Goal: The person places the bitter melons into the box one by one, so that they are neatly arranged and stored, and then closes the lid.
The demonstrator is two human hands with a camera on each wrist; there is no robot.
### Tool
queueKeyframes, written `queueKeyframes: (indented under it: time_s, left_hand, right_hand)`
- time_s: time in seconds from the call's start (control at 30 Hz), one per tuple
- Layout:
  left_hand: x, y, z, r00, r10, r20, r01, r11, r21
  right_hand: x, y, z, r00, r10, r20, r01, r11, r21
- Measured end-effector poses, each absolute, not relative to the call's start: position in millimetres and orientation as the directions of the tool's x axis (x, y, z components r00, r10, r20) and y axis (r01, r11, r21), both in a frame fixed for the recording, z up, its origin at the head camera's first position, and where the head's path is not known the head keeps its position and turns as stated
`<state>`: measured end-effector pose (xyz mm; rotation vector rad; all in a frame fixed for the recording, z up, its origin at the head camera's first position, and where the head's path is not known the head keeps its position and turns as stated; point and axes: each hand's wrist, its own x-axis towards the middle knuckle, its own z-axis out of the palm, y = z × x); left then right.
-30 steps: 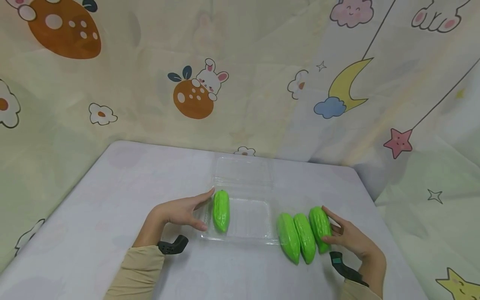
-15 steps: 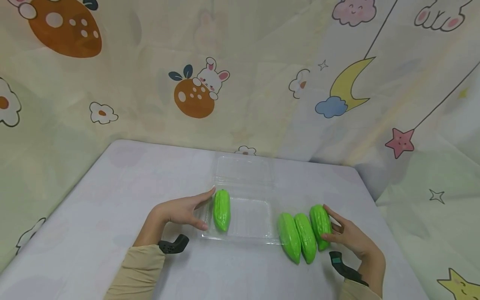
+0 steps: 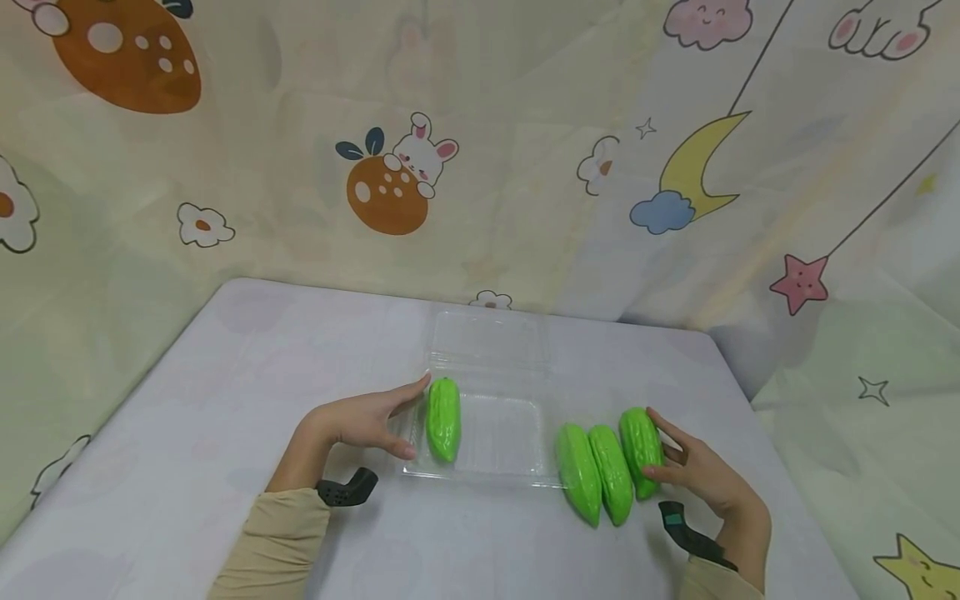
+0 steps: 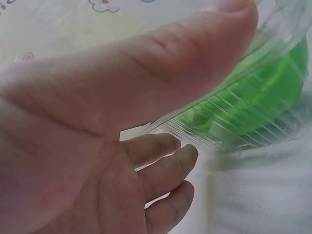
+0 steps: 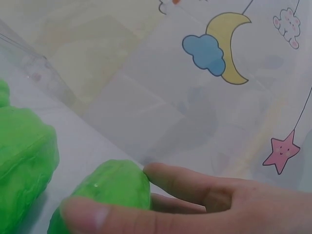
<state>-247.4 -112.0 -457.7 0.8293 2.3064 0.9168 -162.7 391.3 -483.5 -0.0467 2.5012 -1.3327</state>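
A clear plastic clamshell container [image 3: 495,433] lies with its lid [image 3: 487,340] folded back. One bright green bitter melon [image 3: 444,421] lies along its left side. My left hand [image 3: 363,422] is at the container's left edge, thumb and fingers spread; in the left wrist view the thumb [image 4: 195,53] lies along the rim and the other fingers extend below beside the ridged wall. My right hand [image 3: 705,475] holds the rightmost bitter melon [image 3: 640,450] between thumb and fingers. In the right wrist view the thumb crosses this melon [image 5: 119,183] and a fingertip touches its far end.
Two more bitter melons, one [image 3: 577,475] and another [image 3: 611,475], lie side by side between the container and my right hand. They point toward me, the left one against the container's front right corner. A printed cloth [image 3: 525,208] hangs behind the white table [image 3: 300,350].
The rightmost bitter melon has shifted slightly away from me in my right hand's hold. The left hand and the container stay where they were.
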Motion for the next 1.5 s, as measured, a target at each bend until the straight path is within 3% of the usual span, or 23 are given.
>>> queueKeyframes:
  time_s: [0.93,1.5]
  left_hand:
    - [-248,-113,-458,-0.672,0.696,-0.252,0.324,0.583,0.745]
    - [-249,-112,-459,-0.675,0.696,-0.244,0.336,0.585,0.738]
  right_hand:
    - [-164,389,-478,-0.948,-0.158,-0.278,0.137,0.586,-0.799]
    - [-161,388,-469,-0.959,-0.164,-0.232,0.090,0.598,-0.796]
